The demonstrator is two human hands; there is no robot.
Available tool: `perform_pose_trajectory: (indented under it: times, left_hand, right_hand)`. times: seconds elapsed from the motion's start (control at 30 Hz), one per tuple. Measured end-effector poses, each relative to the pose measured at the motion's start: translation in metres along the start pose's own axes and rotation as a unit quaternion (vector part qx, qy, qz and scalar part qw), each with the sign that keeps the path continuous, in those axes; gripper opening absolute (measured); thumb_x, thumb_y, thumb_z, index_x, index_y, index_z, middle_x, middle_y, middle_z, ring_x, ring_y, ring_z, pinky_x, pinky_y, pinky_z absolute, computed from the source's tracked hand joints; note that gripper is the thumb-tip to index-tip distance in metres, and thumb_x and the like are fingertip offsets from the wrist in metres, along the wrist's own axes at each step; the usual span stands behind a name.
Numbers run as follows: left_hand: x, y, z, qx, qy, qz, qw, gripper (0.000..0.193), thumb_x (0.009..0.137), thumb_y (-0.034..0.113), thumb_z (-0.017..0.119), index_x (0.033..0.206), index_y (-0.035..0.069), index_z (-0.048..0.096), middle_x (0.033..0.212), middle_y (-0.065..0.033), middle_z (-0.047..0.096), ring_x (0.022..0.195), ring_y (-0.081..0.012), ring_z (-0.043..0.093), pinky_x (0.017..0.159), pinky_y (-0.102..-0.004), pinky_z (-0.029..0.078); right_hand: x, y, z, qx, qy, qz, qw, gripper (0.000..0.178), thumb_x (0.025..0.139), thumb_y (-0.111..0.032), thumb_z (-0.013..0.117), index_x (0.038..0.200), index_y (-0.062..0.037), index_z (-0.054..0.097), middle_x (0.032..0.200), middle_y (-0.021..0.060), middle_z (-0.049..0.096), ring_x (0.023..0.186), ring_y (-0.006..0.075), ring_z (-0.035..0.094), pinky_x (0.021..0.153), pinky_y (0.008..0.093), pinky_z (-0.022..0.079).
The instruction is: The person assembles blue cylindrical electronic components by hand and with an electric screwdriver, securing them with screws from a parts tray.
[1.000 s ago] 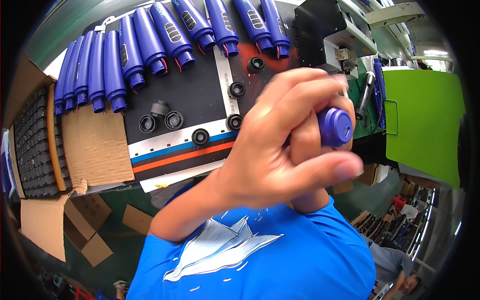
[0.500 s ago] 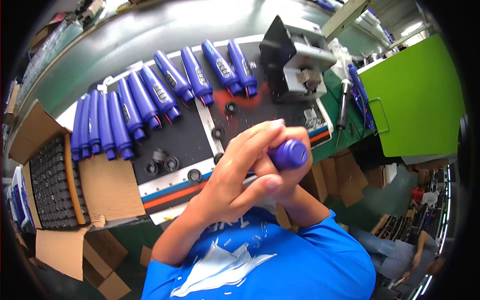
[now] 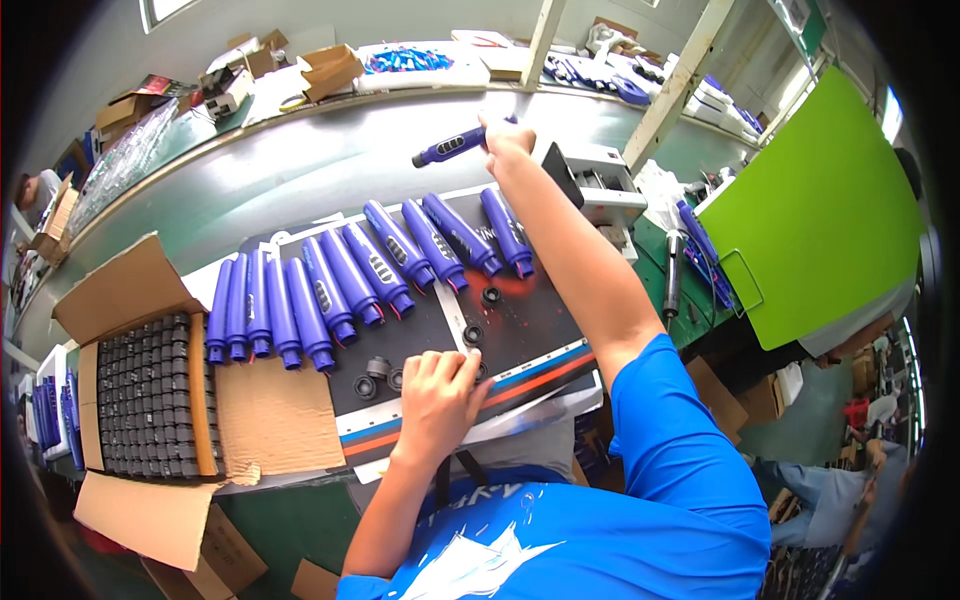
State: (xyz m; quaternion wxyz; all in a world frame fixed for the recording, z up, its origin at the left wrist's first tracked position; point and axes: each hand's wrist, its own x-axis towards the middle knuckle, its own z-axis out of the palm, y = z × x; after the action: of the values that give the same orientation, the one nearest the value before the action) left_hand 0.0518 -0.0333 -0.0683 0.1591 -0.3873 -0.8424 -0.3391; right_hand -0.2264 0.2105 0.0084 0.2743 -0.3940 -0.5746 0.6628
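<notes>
My right hand (image 3: 507, 138) is stretched far ahead over the shiny bench, closed around one end of a purple handle (image 3: 455, 147). That handle has an oval dark-buttoned panel and a dark end pointing left. At the front of the black mat (image 3: 540, 330), my left hand (image 3: 438, 395) lies palm down with fingers forward, next to small black rings (image 3: 473, 334); whether it touches one is hidden. Beyond it, a row of similar purple handles (image 3: 375, 268) lies side by side, thin red wires showing at several near ends.
Left of the mat stands an open cardboard box (image 3: 125, 268) holding rows of black parts (image 3: 145, 400). A grey machine (image 3: 600, 190) sits at back right, near a black screwdriver-like tool (image 3: 673, 275) and a green panel (image 3: 820, 200). A person (image 3: 840, 490) is at lower right.
My hands have parted. The right carried the purple handle forward to the far side of the bench; the left dropped to the mat's front. The view has tilted up.
</notes>
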Motion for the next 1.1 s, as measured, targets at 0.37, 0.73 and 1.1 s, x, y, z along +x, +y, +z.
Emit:
perform_pose_trajectory:
  times: [0.37,0.73,1.1]
  left_hand:
    - [-0.005,0.0,0.007,-0.016,0.024,0.006,1.0,0.038,0.077,0.018,0.08,0.11,0.002,0.07,0.1,-0.007,0.071,0.089,-0.0248,0.061,0.082,-0.0383,0.045]
    - [0.006,0.011,0.006,-0.058,-0.019,-0.047,0.997,0.036,0.072,0.016,0.083,0.104,0.003,0.072,0.093,-0.0081,0.073,0.088,-0.0271,0.062,0.082,-0.0398,0.046]
    - [0.016,0.044,-0.011,-0.152,0.057,-0.046,0.986,0.038,0.076,0.011,0.085,0.109,0.001,0.071,0.094,-0.0119,0.073,0.083,-0.0246,0.068,0.074,-0.0342,0.052]
  right_hand:
    - [-0.064,0.034,-0.047,-0.711,-0.169,-0.265,0.629,0.034,0.094,-0.013,0.062,0.123,0.0036,0.062,0.127,0.0198,0.065,0.114,0.0302,0.067,0.088,0.048,0.057]
    - [-0.166,-0.022,-0.17,-0.372,-0.137,-0.413,0.82,0.032,0.073,-0.019,0.076,0.089,0.005,0.064,0.089,0.0191,0.067,0.082,0.0275,0.07,0.075,0.0371,0.055]
    - [-0.182,0.025,-0.243,0.296,-0.241,-0.154,0.912,0.018,0.083,-0.003,0.06,0.096,-0.0058,0.047,0.082,0.0091,0.052,0.067,0.021,0.06,0.064,0.0378,0.053]
